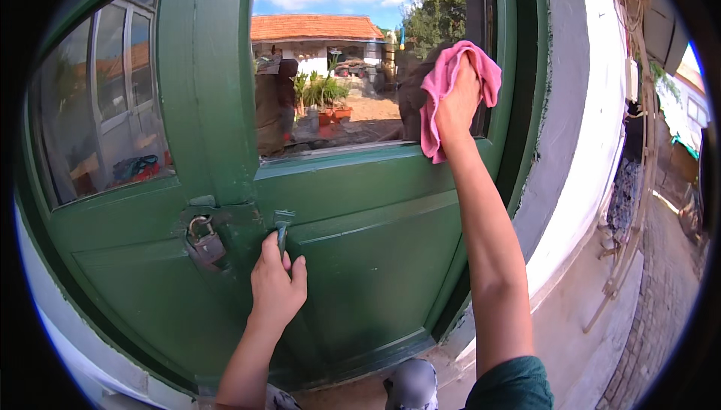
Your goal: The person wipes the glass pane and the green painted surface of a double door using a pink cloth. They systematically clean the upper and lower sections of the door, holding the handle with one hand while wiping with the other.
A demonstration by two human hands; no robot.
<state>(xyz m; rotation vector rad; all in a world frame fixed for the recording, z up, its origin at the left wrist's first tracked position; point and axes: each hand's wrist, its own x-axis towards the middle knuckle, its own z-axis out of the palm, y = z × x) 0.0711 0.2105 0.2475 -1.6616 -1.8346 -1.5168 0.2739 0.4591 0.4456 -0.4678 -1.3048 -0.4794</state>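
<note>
A pink cloth (pixel 442 80) lies under my right hand (pixel 459 97), which presses it to the lower right part of a window pane (pixel 360 94) in a green door (pixel 377 275). Folds of the cloth hang over the pane's bottom edge. My left hand (pixel 279 283) grips a green-painted door handle (pixel 282 235) below the pane's lower left corner. Left of that hand, a worn metal padlock (pixel 208 245) hangs from a hasp. The glass mirrors a tiled roof, potted plants and sky.
Another window pane (pixel 107 100) is set in the left door leaf. A white wall (pixel 586 156) borders the frame on the right. Wooden poles (pixel 642 185) lean farther right, above a brick path (pixel 659 308). One of my shoes (pixel 413 383) shows below.
</note>
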